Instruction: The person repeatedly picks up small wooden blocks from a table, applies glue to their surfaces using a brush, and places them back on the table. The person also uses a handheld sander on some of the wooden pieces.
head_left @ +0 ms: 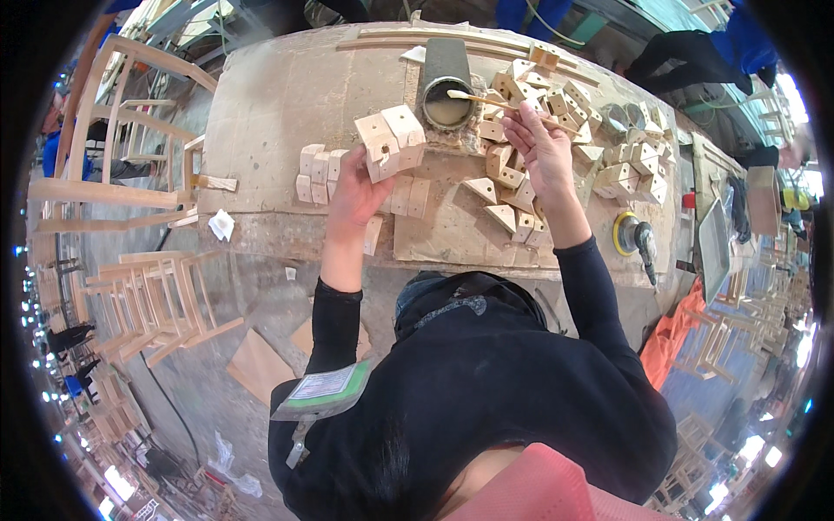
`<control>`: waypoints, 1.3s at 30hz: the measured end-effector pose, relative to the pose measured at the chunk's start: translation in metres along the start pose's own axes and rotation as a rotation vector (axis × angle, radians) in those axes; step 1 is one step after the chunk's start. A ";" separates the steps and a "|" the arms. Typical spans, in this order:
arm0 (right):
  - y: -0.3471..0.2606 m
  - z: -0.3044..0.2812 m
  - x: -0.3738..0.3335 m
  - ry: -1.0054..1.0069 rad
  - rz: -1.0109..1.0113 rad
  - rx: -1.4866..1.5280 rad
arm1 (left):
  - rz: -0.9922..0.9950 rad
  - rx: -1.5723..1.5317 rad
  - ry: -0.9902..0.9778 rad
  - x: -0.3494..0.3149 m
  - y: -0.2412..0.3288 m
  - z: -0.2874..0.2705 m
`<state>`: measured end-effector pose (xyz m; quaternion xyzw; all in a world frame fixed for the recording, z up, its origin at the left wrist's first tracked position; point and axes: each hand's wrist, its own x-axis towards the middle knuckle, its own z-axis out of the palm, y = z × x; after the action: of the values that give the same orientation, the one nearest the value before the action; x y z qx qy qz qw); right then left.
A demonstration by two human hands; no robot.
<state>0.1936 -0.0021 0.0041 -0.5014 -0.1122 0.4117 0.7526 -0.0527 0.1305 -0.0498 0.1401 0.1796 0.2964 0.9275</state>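
My left hand [354,191] grips a pair of pale wooden corner blocks [388,141] with drilled holes, held up side by side above the table. Between the fingers of my right hand [540,146] is a thin wooden stick [497,102]; its pale tip reaches over the mouth of a dark cylindrical pot [446,62]. Beige liquid [446,109] shows inside that pot. Beneath and beside my left hand stand more corner blocks [316,165] in a row. A loose heap of drilled blocks [506,165] lies beside my right hand.
The blocks rest on a worn worktable [269,104]. An orbital sander [627,233] sits near its right front edge, and long wooden strips [391,42] lie along the back. Wooden chair frames [161,300] stand at the left. Other people [695,56] are beyond the table.
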 end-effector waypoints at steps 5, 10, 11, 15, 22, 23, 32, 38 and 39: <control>-0.021 0.021 -0.030 -0.178 -0.099 -0.144 | -0.052 -0.066 -0.223 0.010 -0.009 0.006; -0.026 0.024 -0.041 -0.147 -0.181 -0.219 | 0.009 0.139 -0.219 0.010 -0.020 0.028; -0.026 0.024 -0.041 -0.132 -0.195 -0.225 | 0.005 0.144 -0.211 0.009 -0.022 0.030; -0.028 0.023 -0.043 -0.161 -0.276 -0.158 | -0.007 0.174 -0.211 0.006 -0.025 0.032; -0.033 0.016 -0.053 -0.213 -0.289 -0.183 | -0.069 0.002 -0.339 0.000 -0.027 0.031; -0.034 0.015 -0.054 -0.225 -0.290 -0.190 | -0.069 -0.007 -0.341 -0.001 -0.027 0.033; -0.051 0.011 -0.060 -0.273 -0.185 -0.023 | -0.118 -0.062 -0.320 -0.004 -0.033 0.039; -0.053 0.009 -0.068 -0.266 -0.249 -0.199 | -0.090 -0.252 -0.350 -0.005 -0.046 0.051; -0.053 0.009 -0.068 -0.261 -0.270 -0.195 | -0.101 -0.284 -0.366 -0.004 -0.047 0.053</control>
<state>0.1723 -0.0541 0.0699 -0.4946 -0.3141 0.3559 0.7280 -0.0102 0.0833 -0.0180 0.0505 -0.0284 0.2415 0.9687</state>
